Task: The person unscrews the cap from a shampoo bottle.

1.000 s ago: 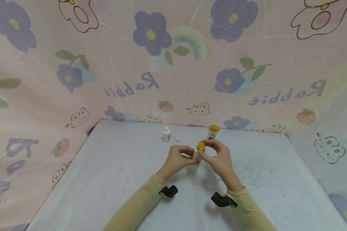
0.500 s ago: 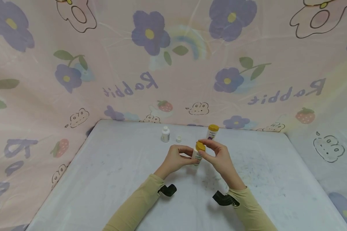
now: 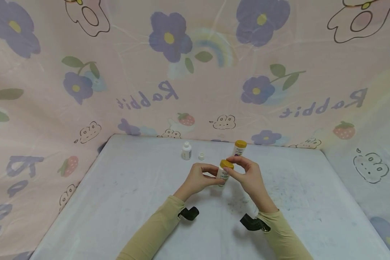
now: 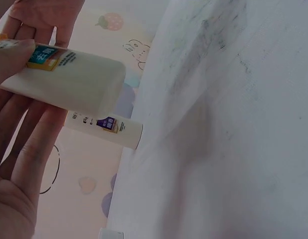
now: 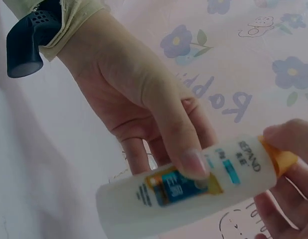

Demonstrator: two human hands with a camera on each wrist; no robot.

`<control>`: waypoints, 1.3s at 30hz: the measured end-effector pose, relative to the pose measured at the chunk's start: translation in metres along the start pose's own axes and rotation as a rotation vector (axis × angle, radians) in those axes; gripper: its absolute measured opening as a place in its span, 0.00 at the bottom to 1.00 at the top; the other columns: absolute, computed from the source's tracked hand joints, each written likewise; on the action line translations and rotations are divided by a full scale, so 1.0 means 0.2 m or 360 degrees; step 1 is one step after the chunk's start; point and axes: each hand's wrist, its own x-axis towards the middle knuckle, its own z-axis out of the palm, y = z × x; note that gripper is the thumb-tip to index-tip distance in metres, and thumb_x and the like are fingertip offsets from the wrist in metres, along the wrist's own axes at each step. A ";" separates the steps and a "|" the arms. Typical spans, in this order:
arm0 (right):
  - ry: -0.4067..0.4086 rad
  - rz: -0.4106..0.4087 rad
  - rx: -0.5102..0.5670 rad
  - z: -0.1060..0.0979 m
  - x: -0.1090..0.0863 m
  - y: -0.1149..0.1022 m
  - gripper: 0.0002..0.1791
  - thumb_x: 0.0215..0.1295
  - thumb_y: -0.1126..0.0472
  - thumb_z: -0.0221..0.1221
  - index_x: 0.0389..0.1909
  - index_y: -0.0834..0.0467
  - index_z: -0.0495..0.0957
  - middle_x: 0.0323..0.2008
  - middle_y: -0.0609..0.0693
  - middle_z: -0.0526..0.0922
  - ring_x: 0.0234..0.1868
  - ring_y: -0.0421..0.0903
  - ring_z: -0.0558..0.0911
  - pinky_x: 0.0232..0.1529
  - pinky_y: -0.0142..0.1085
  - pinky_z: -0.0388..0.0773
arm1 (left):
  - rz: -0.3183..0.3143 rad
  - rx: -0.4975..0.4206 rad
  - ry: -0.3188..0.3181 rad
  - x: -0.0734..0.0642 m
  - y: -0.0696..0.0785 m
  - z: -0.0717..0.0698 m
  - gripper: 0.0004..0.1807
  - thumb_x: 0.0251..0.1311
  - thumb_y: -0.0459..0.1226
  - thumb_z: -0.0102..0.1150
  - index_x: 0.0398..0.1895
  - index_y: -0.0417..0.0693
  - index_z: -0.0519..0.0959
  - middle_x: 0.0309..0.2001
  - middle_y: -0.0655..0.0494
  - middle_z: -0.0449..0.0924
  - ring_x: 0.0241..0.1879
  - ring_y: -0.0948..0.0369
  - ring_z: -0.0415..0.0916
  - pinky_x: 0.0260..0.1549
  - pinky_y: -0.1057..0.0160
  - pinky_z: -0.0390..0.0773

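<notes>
A white bottle (image 3: 222,174) with a blue-and-yellow label is held tilted above the table. My left hand (image 3: 196,180) grips its body, the thumb lying across the label in the right wrist view. At the bottle's end is a yellow cap (image 3: 226,164), which the thumb and fingers of my right hand (image 3: 249,177) pinch. The right wrist view shows the cap (image 5: 278,155) against the bottle's neck. Just behind my right hand stands a second white bottle (image 3: 239,148) with a yellow cap; its lower part is hidden in the head view.
A small white bottle (image 3: 186,151) stands near the back of the white table (image 3: 133,191), without a cap on its narrow neck. Beside it lies a small white cap (image 3: 201,156). A printed cloth (image 3: 201,97) hangs along the back and sides.
My right hand's fingers have shifted slightly on the yellow cap, and the cap and bottle have tilted a little. More of the bottle's print faces the head camera. The left hand stays almost still.
</notes>
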 end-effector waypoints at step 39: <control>0.0421 -0.0146 -0.0139 0.11 -0.10 -0.18 0.19 0.56 0.67 0.68 0.49 0.67 0.77 0.45 0.61 0.81 0.52 0.54 0.76 0.61 0.50 0.65 | -0.0001 0.0050 0.0249 0.03 0.01 0.01 0.17 0.45 0.36 0.76 0.41 0.45 0.85 0.37 0.58 0.85 0.39 0.61 0.81 0.36 0.64 0.83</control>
